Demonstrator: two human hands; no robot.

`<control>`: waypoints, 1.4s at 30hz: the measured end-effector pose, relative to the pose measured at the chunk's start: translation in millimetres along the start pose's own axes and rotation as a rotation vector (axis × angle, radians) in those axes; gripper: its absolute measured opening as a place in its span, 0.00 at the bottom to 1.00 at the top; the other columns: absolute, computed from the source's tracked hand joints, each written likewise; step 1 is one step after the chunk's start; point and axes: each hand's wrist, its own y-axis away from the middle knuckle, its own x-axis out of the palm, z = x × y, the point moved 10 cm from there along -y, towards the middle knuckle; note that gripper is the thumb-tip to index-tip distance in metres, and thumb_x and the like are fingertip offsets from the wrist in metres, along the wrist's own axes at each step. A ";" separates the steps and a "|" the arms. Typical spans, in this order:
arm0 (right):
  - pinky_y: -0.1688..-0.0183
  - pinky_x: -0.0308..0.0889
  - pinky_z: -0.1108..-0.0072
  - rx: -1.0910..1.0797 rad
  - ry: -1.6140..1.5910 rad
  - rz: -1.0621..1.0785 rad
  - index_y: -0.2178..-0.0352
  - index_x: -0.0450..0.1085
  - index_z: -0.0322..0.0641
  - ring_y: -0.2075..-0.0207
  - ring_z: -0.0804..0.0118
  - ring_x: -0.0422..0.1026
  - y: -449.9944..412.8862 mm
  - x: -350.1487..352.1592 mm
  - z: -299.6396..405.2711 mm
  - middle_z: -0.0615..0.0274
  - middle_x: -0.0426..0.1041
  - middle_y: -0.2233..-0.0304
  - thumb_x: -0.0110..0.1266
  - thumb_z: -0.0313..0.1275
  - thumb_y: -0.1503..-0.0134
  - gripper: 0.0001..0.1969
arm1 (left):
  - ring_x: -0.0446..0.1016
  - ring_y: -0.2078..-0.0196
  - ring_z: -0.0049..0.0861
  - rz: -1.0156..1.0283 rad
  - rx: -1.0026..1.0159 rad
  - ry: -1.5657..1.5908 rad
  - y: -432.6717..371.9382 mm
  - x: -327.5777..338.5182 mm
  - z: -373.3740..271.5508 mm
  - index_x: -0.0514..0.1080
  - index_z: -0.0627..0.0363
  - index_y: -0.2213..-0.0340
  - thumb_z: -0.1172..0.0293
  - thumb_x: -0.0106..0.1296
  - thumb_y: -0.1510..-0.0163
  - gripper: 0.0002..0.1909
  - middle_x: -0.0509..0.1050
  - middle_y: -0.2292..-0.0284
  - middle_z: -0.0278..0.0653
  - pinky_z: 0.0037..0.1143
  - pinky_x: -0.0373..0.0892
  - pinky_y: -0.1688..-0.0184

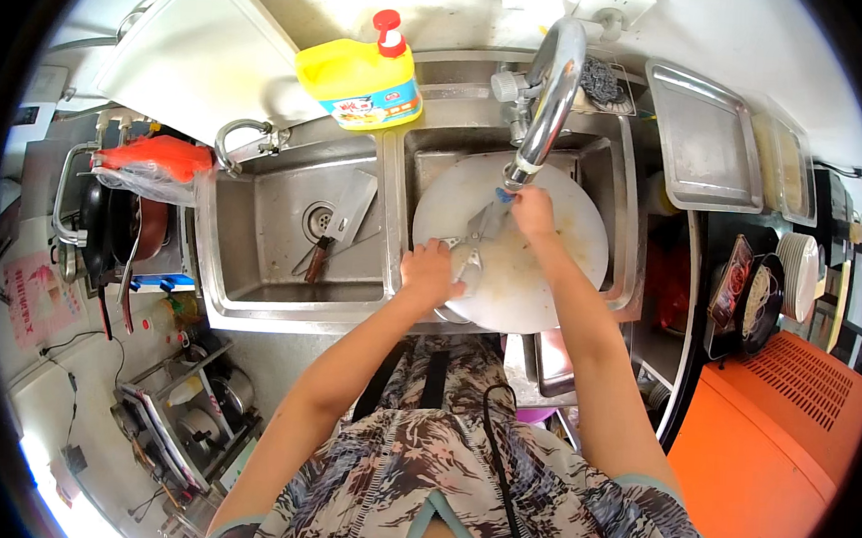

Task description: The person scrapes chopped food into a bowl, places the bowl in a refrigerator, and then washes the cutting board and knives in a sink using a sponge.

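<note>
My left hand point(431, 272) grips a pair of metal kitchen scissors point(482, 222) by the handles, with the blades pointing away from me towards the faucet. Under the spout of the chrome faucet point(554, 94), my right hand point(533, 212) pinches a small blue scrubbing pad point(505, 195) close to the blade tips. Whether the pad touches the blades cannot be made out. Below both hands, a round white cutting board point(545, 295) with brownish stains lies across the right sink basin point(616, 162), covering most of it.
A cleaver point(351, 208) with a wooden handle rests in the left basin point(268, 190), near the drain. Behind the sinks stands a yellow detergent jug point(367, 86). Steel wool point(599, 81) sits right of the faucet. A metal tray point(707, 144) leans at the right; pans point(116, 219) hang left.
</note>
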 end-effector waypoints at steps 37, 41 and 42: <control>0.62 0.69 0.68 -0.366 -0.167 -0.106 0.74 0.74 0.41 0.67 0.52 0.72 110.2 -21.3 61.3 0.54 0.75 0.71 0.48 0.19 0.59 0.10 | 0.69 0.57 0.37 -0.252 0.209 0.320 32.0 -2.2 -22.1 0.71 0.61 0.63 0.69 0.61 0.59 0.20 0.70 0.61 0.41 0.31 0.68 0.55; 0.60 0.70 0.68 -0.017 -0.264 -0.342 0.74 0.74 0.39 0.65 0.53 0.73 88.2 -72.7 16.2 0.56 0.76 0.68 0.49 0.18 0.59 0.11 | 0.69 0.57 0.36 -0.231 0.178 0.246 29.4 3.1 -21.6 0.71 0.62 0.65 0.64 0.63 0.61 0.22 0.70 0.63 0.40 0.29 0.69 0.57; 0.60 0.70 0.68 -0.013 -0.261 -0.344 0.74 0.74 0.39 0.65 0.53 0.73 91.0 -69.4 18.0 0.56 0.76 0.68 0.49 0.18 0.59 0.11 | 0.69 0.56 0.35 -0.214 0.173 0.239 27.2 4.6 -22.0 0.71 0.62 0.63 0.62 0.64 0.62 0.24 0.70 0.62 0.40 0.29 0.69 0.56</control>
